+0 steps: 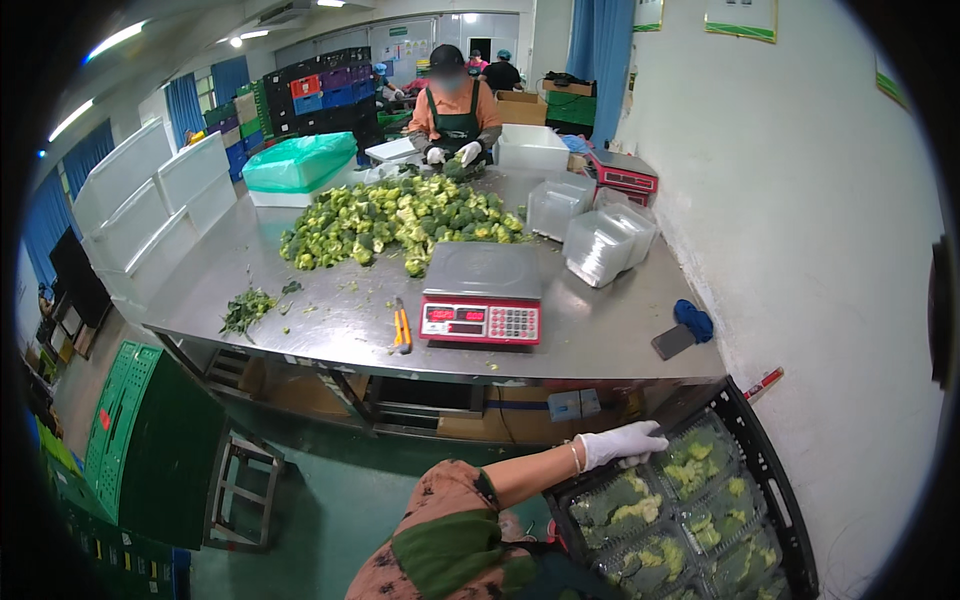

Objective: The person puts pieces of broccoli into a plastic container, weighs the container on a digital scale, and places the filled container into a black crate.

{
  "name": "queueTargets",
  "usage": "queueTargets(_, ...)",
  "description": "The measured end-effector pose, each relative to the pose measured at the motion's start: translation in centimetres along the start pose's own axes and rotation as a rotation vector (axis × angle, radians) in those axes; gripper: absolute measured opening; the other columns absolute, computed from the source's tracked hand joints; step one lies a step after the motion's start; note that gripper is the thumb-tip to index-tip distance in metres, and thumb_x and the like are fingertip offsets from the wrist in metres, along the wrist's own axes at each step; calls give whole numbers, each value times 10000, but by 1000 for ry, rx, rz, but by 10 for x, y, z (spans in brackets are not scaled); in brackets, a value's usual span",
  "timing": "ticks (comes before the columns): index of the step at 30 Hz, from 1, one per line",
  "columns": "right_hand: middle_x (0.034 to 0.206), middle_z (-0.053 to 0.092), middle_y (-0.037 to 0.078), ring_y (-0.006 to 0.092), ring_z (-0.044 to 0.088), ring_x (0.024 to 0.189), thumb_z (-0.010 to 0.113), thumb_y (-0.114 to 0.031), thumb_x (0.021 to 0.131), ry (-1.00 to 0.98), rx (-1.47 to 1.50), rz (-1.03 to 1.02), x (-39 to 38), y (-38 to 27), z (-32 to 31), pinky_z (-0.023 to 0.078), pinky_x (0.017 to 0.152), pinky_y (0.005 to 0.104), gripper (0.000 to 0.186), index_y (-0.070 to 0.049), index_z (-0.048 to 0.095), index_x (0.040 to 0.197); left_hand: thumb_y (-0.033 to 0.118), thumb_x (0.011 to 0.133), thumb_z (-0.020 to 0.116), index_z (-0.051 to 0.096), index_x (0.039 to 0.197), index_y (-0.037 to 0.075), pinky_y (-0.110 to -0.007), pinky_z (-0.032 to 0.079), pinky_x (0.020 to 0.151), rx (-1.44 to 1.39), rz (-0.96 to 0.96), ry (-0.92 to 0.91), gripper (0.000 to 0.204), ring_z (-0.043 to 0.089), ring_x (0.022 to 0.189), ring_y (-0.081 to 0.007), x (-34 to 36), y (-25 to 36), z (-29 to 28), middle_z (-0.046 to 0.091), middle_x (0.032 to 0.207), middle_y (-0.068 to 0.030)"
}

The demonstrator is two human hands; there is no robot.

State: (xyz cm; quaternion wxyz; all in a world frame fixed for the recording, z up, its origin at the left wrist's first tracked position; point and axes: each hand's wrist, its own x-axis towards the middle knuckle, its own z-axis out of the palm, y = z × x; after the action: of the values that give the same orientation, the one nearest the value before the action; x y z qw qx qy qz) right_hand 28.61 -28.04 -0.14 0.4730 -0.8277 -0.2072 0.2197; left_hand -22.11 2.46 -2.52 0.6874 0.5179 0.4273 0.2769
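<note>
My left hand, in a white glove, reaches to the right, its fingers closed over the near-table rim of a black crate. The fingertips are partly hidden. Inside the crate, clear plastic boxes of broccoli florets lie side by side; one box is right beside my fingers. My right hand does not show. On the steel table are a heap of cut broccoli, a red and grey weighing scale and an orange utility knife.
Across the table a co-worker in white gloves handles broccoli. Stacked clear boxes, a phone and a second scale sit at the table's right. A metal stool and green crates stand on the left. A white wall borders the right.
</note>
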Motion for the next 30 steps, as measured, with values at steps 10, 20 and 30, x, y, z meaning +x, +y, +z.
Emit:
queueTargets(10,530,449,-27,101,364,370,619,-389,1006,-713,93,-812,4,-81,113,267,336,283,286,-140,593,869,369,1015,585,518,1215,146,-256,331,424,-196,50,532,307,412,490,-63,-251,-71,-84,498,712,22)
queueTargets(20,539,441,-33,93,361,389,609,-368,1013,-1365,-460,-681,-180,-373,194,277,355,275,276,-147,575,852,318,984,601,502,1096,99,-266,300,386,-728,90,1177,266,382,450,-73,-521,-16,98,475,681,5)
queueTargets(30,620,573,78,217,556,479,620,-344,983,-1924,-811,-712,-264,-505,555,448,428,353,247,-102,582,949,302,974,613,507,990,113,-224,321,385,-1004,41,1967,217,418,472,-42,-503,130,208,498,676,23)
